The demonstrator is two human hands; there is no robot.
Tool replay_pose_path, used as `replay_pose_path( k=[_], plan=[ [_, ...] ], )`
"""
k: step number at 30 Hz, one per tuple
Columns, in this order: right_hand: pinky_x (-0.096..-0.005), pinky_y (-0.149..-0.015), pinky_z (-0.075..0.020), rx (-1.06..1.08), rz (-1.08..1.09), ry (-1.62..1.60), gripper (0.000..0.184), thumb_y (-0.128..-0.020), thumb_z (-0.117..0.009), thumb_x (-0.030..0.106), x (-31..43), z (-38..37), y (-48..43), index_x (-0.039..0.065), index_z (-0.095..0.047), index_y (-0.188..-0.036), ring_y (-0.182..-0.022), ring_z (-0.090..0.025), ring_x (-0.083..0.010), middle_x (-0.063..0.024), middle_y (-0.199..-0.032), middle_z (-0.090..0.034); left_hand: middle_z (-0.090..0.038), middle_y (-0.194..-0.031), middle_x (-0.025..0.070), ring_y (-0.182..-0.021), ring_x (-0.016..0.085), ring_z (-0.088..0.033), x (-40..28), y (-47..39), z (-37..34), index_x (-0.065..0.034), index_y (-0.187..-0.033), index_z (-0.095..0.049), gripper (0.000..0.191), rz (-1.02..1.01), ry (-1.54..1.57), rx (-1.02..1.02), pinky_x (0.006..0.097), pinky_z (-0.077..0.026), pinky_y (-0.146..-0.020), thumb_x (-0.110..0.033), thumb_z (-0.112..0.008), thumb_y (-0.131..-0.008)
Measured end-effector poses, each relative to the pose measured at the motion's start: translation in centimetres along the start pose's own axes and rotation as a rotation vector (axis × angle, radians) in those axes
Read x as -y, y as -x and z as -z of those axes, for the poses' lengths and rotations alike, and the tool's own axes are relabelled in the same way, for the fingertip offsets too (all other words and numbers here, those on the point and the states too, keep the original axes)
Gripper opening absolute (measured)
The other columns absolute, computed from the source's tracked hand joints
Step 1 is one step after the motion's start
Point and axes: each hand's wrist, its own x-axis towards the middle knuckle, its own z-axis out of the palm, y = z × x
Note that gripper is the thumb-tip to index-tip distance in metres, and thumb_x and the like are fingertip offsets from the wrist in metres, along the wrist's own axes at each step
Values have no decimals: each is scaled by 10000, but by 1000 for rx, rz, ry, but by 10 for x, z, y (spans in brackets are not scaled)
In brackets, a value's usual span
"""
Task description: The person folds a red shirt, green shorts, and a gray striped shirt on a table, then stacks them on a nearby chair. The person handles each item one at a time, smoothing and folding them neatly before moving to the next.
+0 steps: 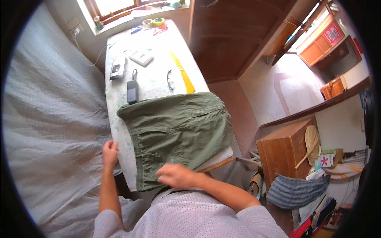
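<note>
A green garment (pixel 178 128) with a ribbed elastic waistband (pixel 138 157) lies spread over the near end of the table (pixel 122 142); it looks like shorts or trousers. A zipped pocket (pixel 205 110) shows on its far side. My right hand (pixel 176 175), blurred, is over the garment's near edge with its fingers bent; I cannot tell whether it touches the cloth. At the table's left edge, apart from the waistband, my left hand (pixel 110 152) has its fingers curled in, and nothing shows in them.
Beyond the garment are a black power bank (pixel 132 91), eyeglasses (pixel 170 80), a yellow strip (pixel 185 74), a white device (pixel 141 57), a box (pixel 118 67) and tape rolls (pixel 158 21). A pale curtain (pixel 59 125) hangs left. A wooden cabinet (pixel 282 148) stands right.
</note>
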Motion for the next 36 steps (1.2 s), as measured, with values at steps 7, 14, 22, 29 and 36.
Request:
replay_pose_path(
  k=[7, 14, 22, 29, 36],
  plan=[
    [-337, -860, -539, -1134, -492, 206, 300, -950, -706, 187, -114, 130, 118, -6, -678, -1178, -937, -654, -202, -124, -1144, -634, -638, -1010, 174, -898, 293, -643, -19, 128, -66, 72, -1294, -595, 796, -60, -496, -134, 400, -529, -805, -514, -831, -809],
    [-509, -968, -529, -909, -908, -975, 804, -879, -754, 575, -240, 182, 139, -17, -561, -1388, -1157, -636, -363, -219, -1343, -623, -526, -1240, 223, -1090, 434, -603, -52, 149, -90, 12, -1306, -502, 824, -82, -716, -47, 504, -526, -886, -471, -866, -748],
    [-510, -1083, -468, -1051, -574, -1498, 482, -969, -673, 380, -291, 186, 144, 49, -631, -1317, -1208, -626, -336, -121, -1320, -676, -636, -1072, 220, -989, 401, -634, -47, 150, -94, 15, -1094, -529, 703, 53, -692, -160, 445, -516, -834, -431, -906, -704],
    [-505, -1037, -505, -996, -310, -1585, 413, -961, -685, 294, -271, 223, 144, 39, -647, -1284, -1164, -653, -336, -134, -1277, -693, -742, -1048, 113, -905, 220, -700, -51, 151, -73, 22, -1154, -685, 495, 435, -50, 198, 368, -556, -801, -313, -848, -827],
    [-431, -1008, -517, -1305, -184, -872, 391, -881, -701, 43, -179, 270, 122, -16, -642, -1263, -1097, -673, -291, -130, -1206, -701, -742, -1025, 49, -878, 137, -675, -109, 156, -34, 2, -1148, -708, 264, 233, 214, 209, 319, -549, -826, -106, -729, -908]
  ],
)
